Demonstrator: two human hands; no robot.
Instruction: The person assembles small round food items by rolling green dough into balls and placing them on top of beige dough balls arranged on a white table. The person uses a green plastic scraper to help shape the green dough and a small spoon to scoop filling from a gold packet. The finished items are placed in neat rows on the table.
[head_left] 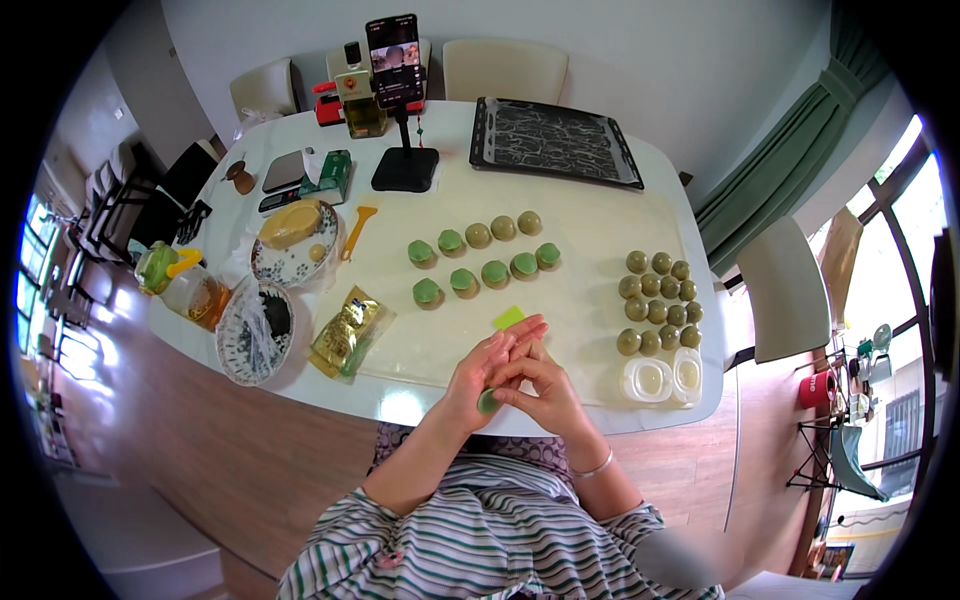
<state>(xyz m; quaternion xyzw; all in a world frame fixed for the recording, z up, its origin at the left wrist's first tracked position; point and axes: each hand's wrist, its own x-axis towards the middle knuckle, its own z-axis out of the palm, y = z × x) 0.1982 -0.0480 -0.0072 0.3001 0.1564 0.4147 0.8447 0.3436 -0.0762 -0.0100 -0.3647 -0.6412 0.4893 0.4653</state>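
Note:
Near the table's front edge, my left hand (472, 382) cups a green dough piece (488, 402) at the base of its palm. Bent over it from the right is my right hand (553, 392), its fingertips pinching the dough's edge. A lime-green scraper (510, 317) lies just beyond my fingers, partly covered by them. Farther off, two rows of olive balls stand on the cream mat, most topped with a green dough disc (495, 271); a few, such as one bare ball (478, 235), have no disc. Several more olive balls (655, 287) sit grouped at the right.
An open white plastic box (648, 381) is at the right front. Leftward lie a gold packet (352, 332), a bowl with dark filling (254, 350), a plate of yellow dough (290, 226) and an orange spatula (358, 234). Behind stand a phone on a stand (405, 170) and a black baking tray (555, 145).

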